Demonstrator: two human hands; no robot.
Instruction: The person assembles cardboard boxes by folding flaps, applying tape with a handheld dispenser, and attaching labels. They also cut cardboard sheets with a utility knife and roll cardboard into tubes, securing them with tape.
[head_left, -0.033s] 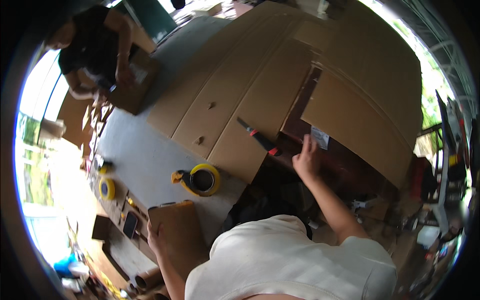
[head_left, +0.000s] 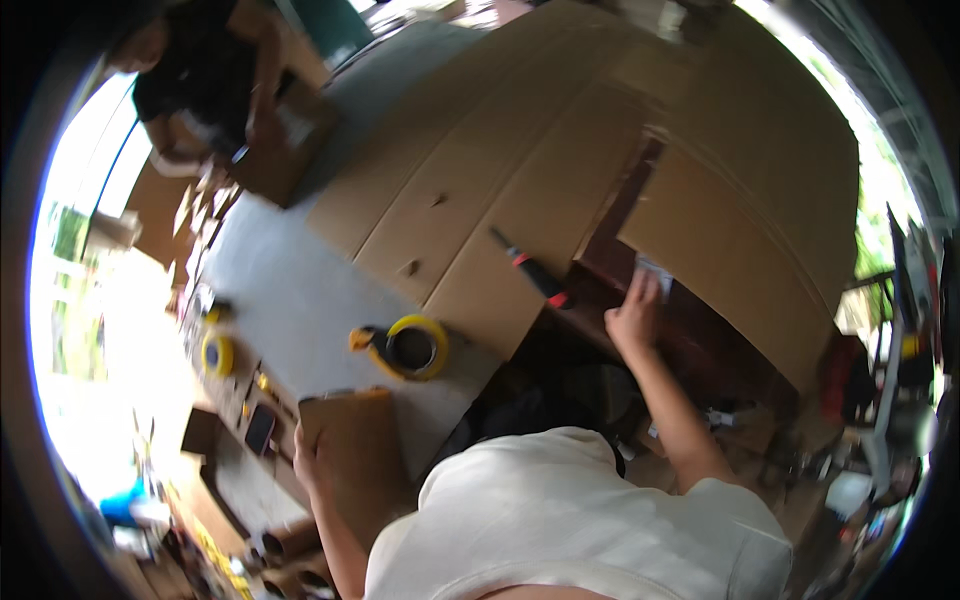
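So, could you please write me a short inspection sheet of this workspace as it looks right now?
Surface: grey table, partly under a large flattened cardboard sheet.
Job's things: small brown cardboard piece; white label on dark wood.
Clutter: yellow tape dispenser, second yellow tape roll, red-and-black screwdriver, phone.
Hands: left hand grips the cardboard piece's edge; right hand touches the label.
Cables: nothing seen.
Surroundings: another person handling a box; bright daylight outside.

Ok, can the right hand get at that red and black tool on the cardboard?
Probably yes: the right hand rests just right of the tool, which lies uncovered on the flat cardboard, nothing between.
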